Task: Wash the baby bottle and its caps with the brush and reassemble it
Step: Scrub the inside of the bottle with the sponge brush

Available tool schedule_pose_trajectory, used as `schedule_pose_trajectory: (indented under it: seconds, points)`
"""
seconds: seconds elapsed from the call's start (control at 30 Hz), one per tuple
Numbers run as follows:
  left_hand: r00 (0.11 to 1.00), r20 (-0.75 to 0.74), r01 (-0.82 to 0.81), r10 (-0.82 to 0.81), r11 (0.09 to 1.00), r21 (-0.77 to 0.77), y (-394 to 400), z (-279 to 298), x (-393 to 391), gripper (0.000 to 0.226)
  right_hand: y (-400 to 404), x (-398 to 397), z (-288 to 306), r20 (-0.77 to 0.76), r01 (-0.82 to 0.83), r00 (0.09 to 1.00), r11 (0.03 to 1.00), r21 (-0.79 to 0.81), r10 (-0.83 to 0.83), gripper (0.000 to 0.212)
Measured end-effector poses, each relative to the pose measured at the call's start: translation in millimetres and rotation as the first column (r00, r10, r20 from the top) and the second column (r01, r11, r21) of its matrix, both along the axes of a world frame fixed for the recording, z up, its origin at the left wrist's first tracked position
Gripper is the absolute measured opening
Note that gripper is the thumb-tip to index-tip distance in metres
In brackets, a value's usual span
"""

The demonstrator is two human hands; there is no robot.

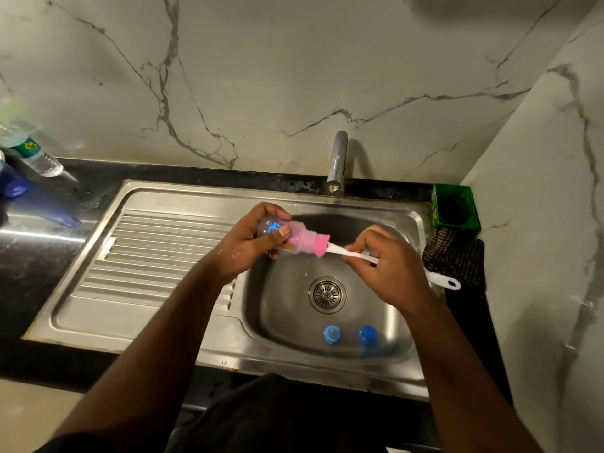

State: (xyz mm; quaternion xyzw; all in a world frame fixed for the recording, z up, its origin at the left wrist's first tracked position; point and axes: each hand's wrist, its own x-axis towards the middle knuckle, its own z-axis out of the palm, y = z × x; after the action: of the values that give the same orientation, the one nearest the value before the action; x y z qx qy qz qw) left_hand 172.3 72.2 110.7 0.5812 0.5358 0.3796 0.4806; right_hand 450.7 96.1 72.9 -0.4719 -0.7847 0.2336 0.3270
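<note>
Item: bottle wash, in progress, over a steel sink point(405, 223) set in a dark counter.

Stage, as judged: the bottle point(295, 238) is standing open and is being scrubbed inside; its two blue parts are lying loose in the basin, so the caps look unwashed or waiting, and rinsing and reassembly are still to come. No water is showing at the tap point(338, 161).

Bottle: clear, with printing on its side, lying roughly level above the basin's back-left corner, mouth pointing toward the basin's right edge. The left hand point(253, 248) is gripping its base end, fingers curled over the top and thumb point(281, 233) pressing on the near side, so the rear half is hidden in the palm and the neck is sticking out past the fingertips.

Brush point(330, 248): pink sponge head lodged in the bottle's mouth, part inside, part bulging out. The white handle is running out toward the sink's right edge, its looped end point(452, 283) overhanging the rim. The right hand point(390, 263) is pinching the handle just behind the head, fingers closed round it; the fingertips are sitting near the bottle's mouth but apart from it.

Caps: nipple ring point(332, 334) and dome cap point(368, 335), side by side by the basin's front wall, well apart from both hands, between drain point(327, 294) and front rim.

Also present: green tub point(456, 207) at the counter's back-right corner, dark cloth point(454, 256) just in front of it, plastic bottles point(36, 152) at the counter's back-left corner.
</note>
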Motion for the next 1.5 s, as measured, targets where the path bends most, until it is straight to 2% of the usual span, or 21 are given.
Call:
schedule_pose_trajectory:
  seconds: [0.1,0.17,0.23,0.33,0.4,0.53,0.6,0.7,0.77,0.83,0.97,1.07,1.13,1.2,1.23,1.3,1.33,1.4,1.5]
  points:
    - [1.0,-0.009,0.016,-0.016,1.0,-0.012,-1.6,-2.5,3.5,0.031,-2.4,-12.8,3.8,0.01,-0.05,0.999,0.999,0.007,0.05,0.009]
    - [0.996,0.073,-0.04,0.042,0.999,-0.032,0.3,-2.0,-9.5,0.028,2.4,-3.5,5.1,0.105,-0.019,0.994,0.998,0.057,0.013,0.016]
    - [0.996,0.052,-0.064,0.066,0.997,-0.036,1.1,0.1,-13.8,0.031,6.0,0.8,3.2,0.148,0.003,0.989,0.996,0.088,-0.016,0.023]
    - [0.999,-0.04,-0.002,0.001,1.0,-0.01,2.0,-1.3,2.5,0.033,0.1,-22.4,-1.5,0.108,-0.036,0.994,0.997,0.061,0.029,0.021]
    - [1.0,-0.018,-0.023,0.022,1.0,-0.012,4.8,-1.1,2.2,0.03,-1.8,-23.1,-3.8,0.098,0.001,0.995,0.999,0.042,-0.005,0.021]
    - [0.999,-0.036,-0.038,0.037,0.999,-0.021,4.8,-1.3,-3.8,0.036,0.2,-7.2,-12.0,0.048,-0.013,0.999,0.991,-0.133,0.02,0.024]
    - [0.999,-0.04,0.013,-0.013,1.0,-0.014,4.5,-2.2,5.0,0.038,-4.7,-17.6,-11.7,0.053,-0.03,0.998,0.995,-0.098,0.036,0.028]
    - [1.0,0.001,-0.024,0.024,1.0,-0.02,6.4,-3.8,-1.6,0.037,3.0,-2.0,-8.6,0.051,0.034,0.998,0.998,0.048,-0.037,0.01]
    - [0.999,-0.007,-0.044,0.044,0.998,-0.047,7.0,-5.6,-3.9,0.038,9.5,10.3,-7.7,0.038,0.081,0.996,0.991,0.106,-0.086,0.009]
    - [1.0,-0.015,-0.014,0.013,0.998,-0.06,7.1,-8.3,6.8,0.038,8.3,2.1,-5.9,0.047,0.05,0.997,0.996,0.074,-0.054,0.007]
    - [0.997,0.071,-0.023,0.027,0.999,-0.049,9.1,-8.9,7.0,0.032,4.5,-6.8,-6.1,0.032,-0.018,0.999,0.995,-0.1,0.021,0.014]
    - [1.0,-0.02,0.022,-0.022,0.999,-0.042,8.6,-9.3,5.6,0.032,2.8,-3.3,-8.3,0.078,0.001,0.997,0.999,-0.04,0.002,0.011]
    - [0.99,-0.09,0.099,-0.105,0.993,-0.068,9.0,-9.3,12.4,0.04,-1.4,-10.9,-8.6,0.152,-0.015,0.988,1.0,0.01,0.013,0.01]
    - [0.991,-0.049,0.118,-0.128,0.979,-0.168,10.0,-8.9,12.7,0.059,-0.2,-11.0,-7.4,0.174,0.014,0.984,0.999,0.045,-0.021,0.009]
    - [0.994,-0.024,0.102,-0.111,0.966,-0.239,9.6,-8.7,12.1,0.064,1.5,-9.8,-7.3,0.188,0.034,0.981,0.996,0.081,-0.049,0.008]
    - [0.998,-0.01,0.048,-0.055,0.932,-0.359,8.0,-7.9,16.5,0.058,3.3,-13.7,-7.1,0.234,0.036,0.969,0.986,0.166,-0.075,0.008]
    - [1.0,-0.012,-0.002,-0.002,0.927,-0.376,7.4,-9.5,20.1,0.06,2.1,-17.2,-7.3,0.247,0.015,0.967,0.982,0.19,-0.063,0.009]
    - [0.995,-0.013,-0.097,0.098,0.942,-0.32,9.8,-13.9,20.6,0.059,0.4,-16.8,-6.4,0.214,0.008,0.976,0.982,0.188,-0.049,0.01]
    - [0.994,0.001,-0.105,0.107,0.974,-0.203,11.7,-12.4,7.5,0.047,2.1,1.8,-9.3,0.104,0.003,0.995,1.0,0.003,-0.004,0.018]
